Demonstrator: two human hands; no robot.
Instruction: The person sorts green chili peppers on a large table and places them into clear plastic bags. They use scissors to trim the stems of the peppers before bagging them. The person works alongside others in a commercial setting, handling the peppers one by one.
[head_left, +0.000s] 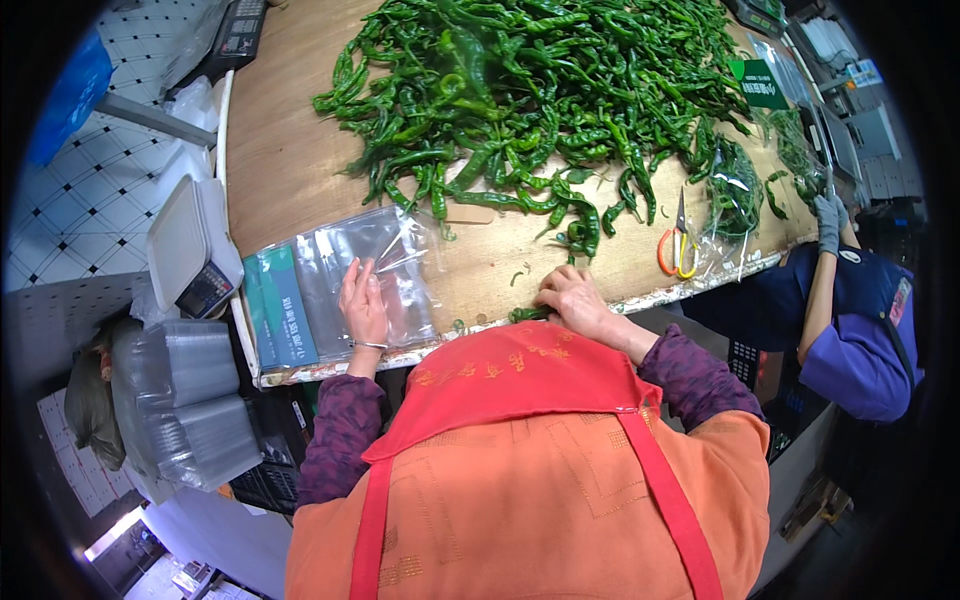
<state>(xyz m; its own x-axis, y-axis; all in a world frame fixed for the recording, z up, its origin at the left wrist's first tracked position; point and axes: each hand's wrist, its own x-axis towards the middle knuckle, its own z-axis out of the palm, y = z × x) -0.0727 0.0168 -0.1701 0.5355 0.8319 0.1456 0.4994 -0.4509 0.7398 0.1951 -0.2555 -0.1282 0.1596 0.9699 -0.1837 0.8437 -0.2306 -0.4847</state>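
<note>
My left hand (365, 304) lies with extended fingers over a flat stack of clear plastic bags (330, 300), which carry a green printed panel. Nothing is held in it. At the near table edge, the fingers of my right hand (576, 301) curl over a few green peppers (527, 314); my hand and the red apron partly cover them. Just beyond this hand lie several loose peppers (581, 225) and small stem scraps. A large heap of long green chili peppers (540, 90) spreads across the wooden table (277, 150).
Scissors (679, 251) with red and yellow handles lie right of my right hand, beside a clear bag of peppers (733, 187). A co-worker's gloved hand (828, 223) is farther right. On the left stand a scale (191, 247) and stacked clear plastic containers (199, 397).
</note>
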